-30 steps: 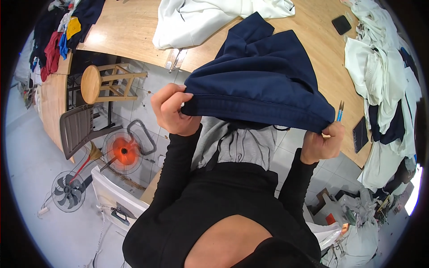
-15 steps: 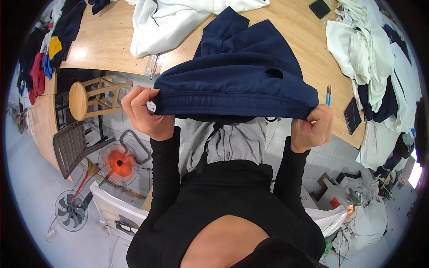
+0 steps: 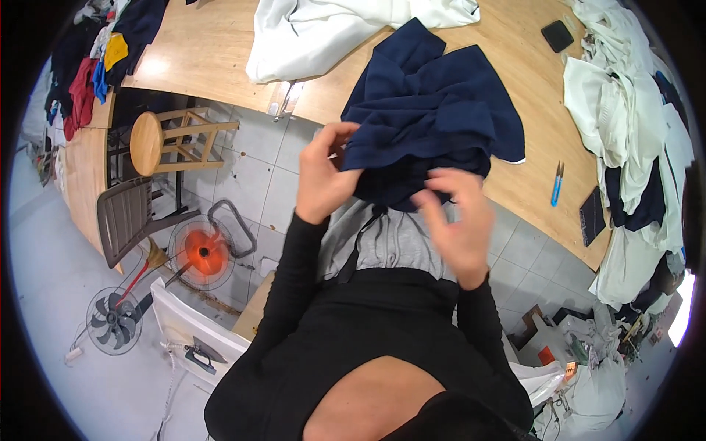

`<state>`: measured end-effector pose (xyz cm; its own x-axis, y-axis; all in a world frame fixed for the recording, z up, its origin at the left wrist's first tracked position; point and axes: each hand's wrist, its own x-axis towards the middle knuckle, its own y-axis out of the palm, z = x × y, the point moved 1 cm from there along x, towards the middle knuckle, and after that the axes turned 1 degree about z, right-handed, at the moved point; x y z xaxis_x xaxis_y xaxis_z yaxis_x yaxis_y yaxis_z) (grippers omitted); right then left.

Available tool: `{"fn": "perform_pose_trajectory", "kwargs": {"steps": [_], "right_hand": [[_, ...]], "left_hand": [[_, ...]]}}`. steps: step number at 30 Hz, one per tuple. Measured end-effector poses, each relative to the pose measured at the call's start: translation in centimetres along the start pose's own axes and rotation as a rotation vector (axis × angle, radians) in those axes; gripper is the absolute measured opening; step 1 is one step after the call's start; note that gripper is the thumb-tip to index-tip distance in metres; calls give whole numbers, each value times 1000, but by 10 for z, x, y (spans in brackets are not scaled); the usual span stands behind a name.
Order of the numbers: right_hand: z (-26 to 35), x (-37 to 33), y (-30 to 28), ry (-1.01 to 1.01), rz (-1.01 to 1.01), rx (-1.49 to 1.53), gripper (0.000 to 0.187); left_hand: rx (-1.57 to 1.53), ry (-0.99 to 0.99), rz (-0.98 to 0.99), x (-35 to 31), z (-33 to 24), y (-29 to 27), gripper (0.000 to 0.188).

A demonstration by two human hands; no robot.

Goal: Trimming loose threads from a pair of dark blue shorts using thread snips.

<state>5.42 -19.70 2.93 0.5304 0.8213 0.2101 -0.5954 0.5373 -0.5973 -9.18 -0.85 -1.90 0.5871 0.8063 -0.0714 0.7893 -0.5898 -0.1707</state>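
Note:
Navy shorts (image 3: 434, 110) with a gathered waistband lie partly on the wooden table, their bunched waist hanging over its near edge toward me. My left hand (image 3: 327, 175) pinches the left end of the waistband between thumb and fingers. Close to the band's right part is my right hand (image 3: 462, 224), its thumb and fingers apart and slightly blurred. Its fingertips are at the cloth, but I cannot tell whether they touch it. The inside of the waistband is folded and mostly hidden.
Blue-handled thread snips (image 3: 557, 184) and a dark flat rectangular thing (image 3: 591, 215) lie on the table (image 3: 507, 192) at right. White garments (image 3: 323, 40) are behind the shorts, more (image 3: 614, 103) at far right. A stool (image 3: 147, 143), chair (image 3: 125, 220) and fan (image 3: 202, 252) stand left.
The waistband, stretched wide between both hands before, is now slack and bunched. My right hand has let go of its end and moved inward; the view has shifted slightly left.

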Motion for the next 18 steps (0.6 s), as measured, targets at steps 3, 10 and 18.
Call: {"fn": "perform_pose_trajectory", "kwargs": {"steps": [3, 10, 18], "right_hand": [[19, 3, 46, -41, 150, 16, 50], [-13, 5, 0, 416, 40, 821, 44], [-34, 1, -36, 398, 6, 954, 55]], "left_hand": [[-300, -65, 20, 5, -27, 27, 53], [-324, 315, 401, 27, -53, 10, 81], [149, 364, 428, 13, -18, 20, 12]]}}
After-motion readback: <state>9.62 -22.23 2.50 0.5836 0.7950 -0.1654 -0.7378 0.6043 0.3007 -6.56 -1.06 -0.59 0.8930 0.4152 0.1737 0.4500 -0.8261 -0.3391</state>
